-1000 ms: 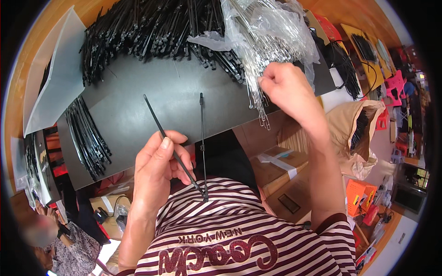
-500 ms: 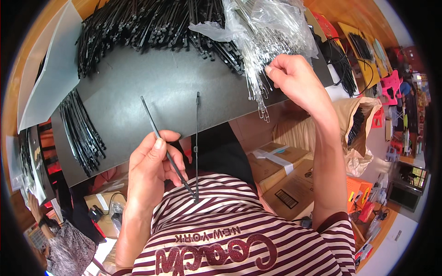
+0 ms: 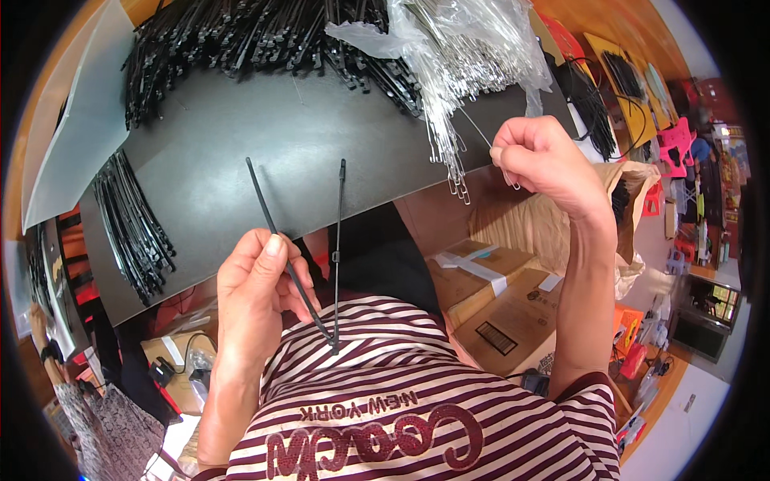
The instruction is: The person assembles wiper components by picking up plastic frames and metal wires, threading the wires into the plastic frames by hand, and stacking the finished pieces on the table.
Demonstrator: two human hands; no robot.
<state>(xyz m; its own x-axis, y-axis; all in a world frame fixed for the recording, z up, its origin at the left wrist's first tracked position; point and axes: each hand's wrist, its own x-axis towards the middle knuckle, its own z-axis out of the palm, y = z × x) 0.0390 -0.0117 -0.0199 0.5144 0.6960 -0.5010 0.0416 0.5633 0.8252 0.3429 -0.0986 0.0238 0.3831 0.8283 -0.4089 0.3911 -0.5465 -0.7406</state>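
My left hand (image 3: 255,287) grips two thin black strips (image 3: 337,240) that meet near my chest and spread apart in a V over the dark grey table (image 3: 241,152). My right hand (image 3: 539,160) is raised at the right, fingers pinched shut on a thin metal wire clip (image 3: 507,175) drawn out of a clear plastic bag of wire clips (image 3: 457,64) lying at the table's far right. A large heap of black strips (image 3: 241,32) covers the far side of the table.
A smaller bundle of black strips (image 3: 132,224) lies at the table's left end beside a grey sheet (image 3: 76,120). Cardboard boxes (image 3: 497,305) and a brown paper sack (image 3: 609,200) stand on the floor to the right. Orange benches with black parts (image 3: 618,88) lie beyond.
My right hand has pulled back from the clear bag toward me and to the right, drawing a wire clip out. My left hand keeps the two black strips almost still.
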